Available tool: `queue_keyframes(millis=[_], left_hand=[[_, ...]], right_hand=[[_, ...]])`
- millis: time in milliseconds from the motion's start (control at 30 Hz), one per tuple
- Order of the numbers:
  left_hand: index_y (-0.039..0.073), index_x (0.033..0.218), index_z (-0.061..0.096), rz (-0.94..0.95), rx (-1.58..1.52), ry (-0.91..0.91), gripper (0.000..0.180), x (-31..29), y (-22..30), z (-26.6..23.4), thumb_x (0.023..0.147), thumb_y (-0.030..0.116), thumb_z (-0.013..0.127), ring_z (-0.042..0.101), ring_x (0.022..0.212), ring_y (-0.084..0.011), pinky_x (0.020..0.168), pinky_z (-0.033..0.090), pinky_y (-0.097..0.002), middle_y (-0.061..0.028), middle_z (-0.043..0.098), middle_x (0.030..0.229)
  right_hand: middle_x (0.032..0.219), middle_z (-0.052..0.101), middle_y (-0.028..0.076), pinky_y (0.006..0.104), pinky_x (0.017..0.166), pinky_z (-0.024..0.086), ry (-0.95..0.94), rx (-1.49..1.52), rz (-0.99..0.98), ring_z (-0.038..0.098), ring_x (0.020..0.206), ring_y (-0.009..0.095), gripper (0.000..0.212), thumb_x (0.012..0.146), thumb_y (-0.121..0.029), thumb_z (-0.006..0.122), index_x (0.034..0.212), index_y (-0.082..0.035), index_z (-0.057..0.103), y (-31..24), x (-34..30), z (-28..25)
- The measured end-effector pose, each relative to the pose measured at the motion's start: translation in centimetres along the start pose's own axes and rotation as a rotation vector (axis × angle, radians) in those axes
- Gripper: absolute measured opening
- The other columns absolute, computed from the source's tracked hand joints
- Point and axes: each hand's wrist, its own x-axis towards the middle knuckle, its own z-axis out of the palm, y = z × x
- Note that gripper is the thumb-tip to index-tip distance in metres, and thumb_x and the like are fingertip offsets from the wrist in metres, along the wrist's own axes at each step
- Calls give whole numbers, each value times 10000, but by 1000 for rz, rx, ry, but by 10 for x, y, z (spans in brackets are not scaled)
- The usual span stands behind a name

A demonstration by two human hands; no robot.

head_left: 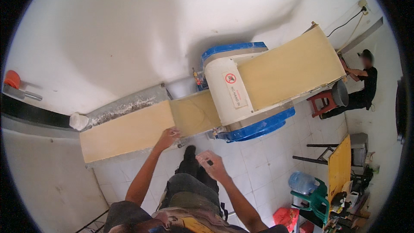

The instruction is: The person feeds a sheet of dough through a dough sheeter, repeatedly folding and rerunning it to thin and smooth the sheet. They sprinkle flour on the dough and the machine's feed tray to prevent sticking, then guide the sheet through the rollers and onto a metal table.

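Note:
A dough-rolling machine with a white cover (230, 82) and blue side guards (261, 125) stands before me. From it a cream belt (129, 131) runs left, and another cream belt (297, 67) runs to the right. Between cover and left belt lies a darker yellowish surface (196, 110) with a faint curved outline. My left hand (169, 138) is at the near right corner of the left belt, fingers bunched; what they hold, if anything, is too small to see. My right hand (212, 165) hovers over the floor, fingers curled with a gap at the thumb. Pale residue dusts both hands' fingers.
A floury grey ledge (125, 108) lies behind the left belt. At the far right another person (366, 77) works near a red stool (321, 103) and a grey pot (340, 94). A water jug (302, 182), green chair (317, 200) and yellow board (340, 168) are lower right.

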Motion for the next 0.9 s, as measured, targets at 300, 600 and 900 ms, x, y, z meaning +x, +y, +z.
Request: queue_keyframes(millis=[300,600,900], left_hand=[[53,1284,641,-158,-261,-103,451,137,18,38,922,296,753,700,1021,-214,871,563,-356,-99,652,1266],[53,1301,586,5,-291,-376,417,131,14,-10,938,200,728,693,1020,-189,908,547,-370,-92,651,1260],[30,1383,516,32,-375,-443,540,205,-21,1,927,208,743,690,1054,-218,898,552,-361,-111,602,1348]], right_hand=[[1642,271,171,401,1142,382,505,272,174,327,1467,271,760,993,-194,646,1599,-29,217,150,111,75],[1581,332,277,445,1219,243,1247,-300,268,342,1448,377,880,905,-329,753,1539,61,285,210,222,5],[1396,557,127,385,1058,425,1262,500,112,539,1221,255,655,854,-241,807,1387,19,530,189,262,-9]])
